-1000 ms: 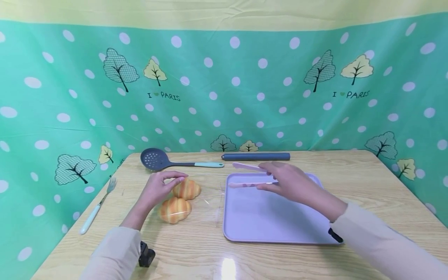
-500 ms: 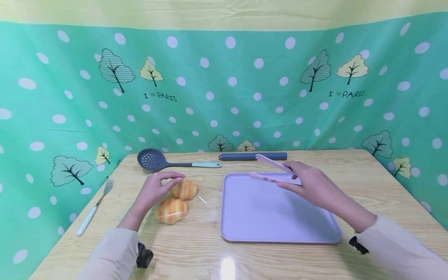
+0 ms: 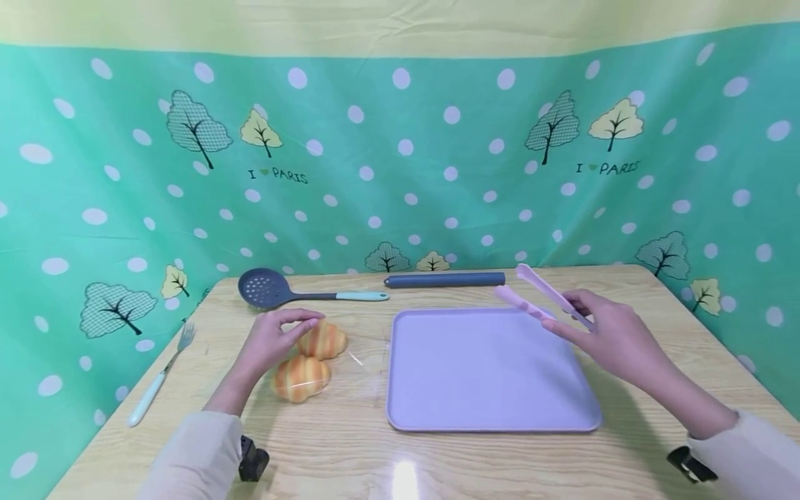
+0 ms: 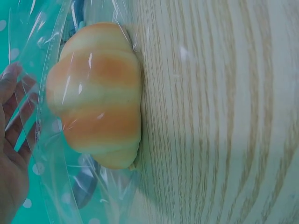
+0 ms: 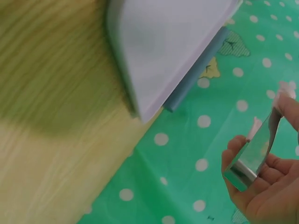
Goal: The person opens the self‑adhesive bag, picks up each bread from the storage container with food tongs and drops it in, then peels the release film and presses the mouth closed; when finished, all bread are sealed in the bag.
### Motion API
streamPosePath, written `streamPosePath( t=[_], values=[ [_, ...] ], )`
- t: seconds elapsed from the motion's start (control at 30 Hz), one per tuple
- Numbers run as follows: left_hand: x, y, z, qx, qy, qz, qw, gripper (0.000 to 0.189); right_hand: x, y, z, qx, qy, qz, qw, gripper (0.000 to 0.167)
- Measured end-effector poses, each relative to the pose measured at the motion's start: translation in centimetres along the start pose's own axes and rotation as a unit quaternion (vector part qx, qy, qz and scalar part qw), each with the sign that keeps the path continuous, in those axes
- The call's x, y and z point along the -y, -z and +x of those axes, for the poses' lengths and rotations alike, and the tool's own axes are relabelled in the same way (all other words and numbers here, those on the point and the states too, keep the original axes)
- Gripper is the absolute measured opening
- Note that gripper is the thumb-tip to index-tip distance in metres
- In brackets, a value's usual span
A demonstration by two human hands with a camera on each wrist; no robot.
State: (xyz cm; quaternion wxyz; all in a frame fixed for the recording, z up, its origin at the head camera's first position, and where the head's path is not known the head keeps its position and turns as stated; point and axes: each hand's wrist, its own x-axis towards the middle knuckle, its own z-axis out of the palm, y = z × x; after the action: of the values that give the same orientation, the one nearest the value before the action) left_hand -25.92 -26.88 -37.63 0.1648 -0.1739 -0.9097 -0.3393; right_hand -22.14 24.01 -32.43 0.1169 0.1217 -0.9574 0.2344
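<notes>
With thumb and forefinger, my left hand (image 3: 275, 340) pinches the edge of a clear plastic bag (image 4: 42, 116). Two striped bread rolls (image 3: 303, 378) lie inside it on the table; in the left wrist view one roll (image 4: 100, 98) shows close up through the film. Over the right part of a lilac tray (image 3: 487, 375), my right hand (image 3: 615, 340) grips a pair of pink tongs (image 3: 537, 292), their two arms spread and nothing between the tips. The tongs' bent metal end (image 5: 245, 170) shows by the palm in the right wrist view.
Behind the bag lies a dark slotted skimmer (image 3: 265, 288) with a mint handle. A dark blue rod (image 3: 444, 280) lies along the back edge. At the left edge is a fork (image 3: 159, 378). A green dotted cloth (image 3: 425, 160) hangs behind the table.
My right hand has carried the tongs rightward, from over the tray's left part to its right side. My left hand keeps its place at the bag.
</notes>
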Motion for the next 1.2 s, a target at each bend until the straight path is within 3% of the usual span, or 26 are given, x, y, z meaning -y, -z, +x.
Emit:
streamPosePath(
  t=[0.53,0.77,1.2],
  values=[
    [0.0,0.2,-0.1,-0.007,-0.004,0.013,0.9999,0.013,-5.2,1.3,-1.8,0.032,-0.104,0.001,0.994,0.077],
    [0.0,0.2,-0.2,-0.003,-0.004,0.018,0.9998,0.013,-7.4,1.8,-2.3,0.059,-0.136,-0.033,0.9884,0.085],
    [-0.2,0.1,-0.2,0.005,0.003,0.015,0.9999,0.014,-10.1,0.8,-3.0,0.122,-0.187,-0.028,0.9745,0.075]
  ],
)
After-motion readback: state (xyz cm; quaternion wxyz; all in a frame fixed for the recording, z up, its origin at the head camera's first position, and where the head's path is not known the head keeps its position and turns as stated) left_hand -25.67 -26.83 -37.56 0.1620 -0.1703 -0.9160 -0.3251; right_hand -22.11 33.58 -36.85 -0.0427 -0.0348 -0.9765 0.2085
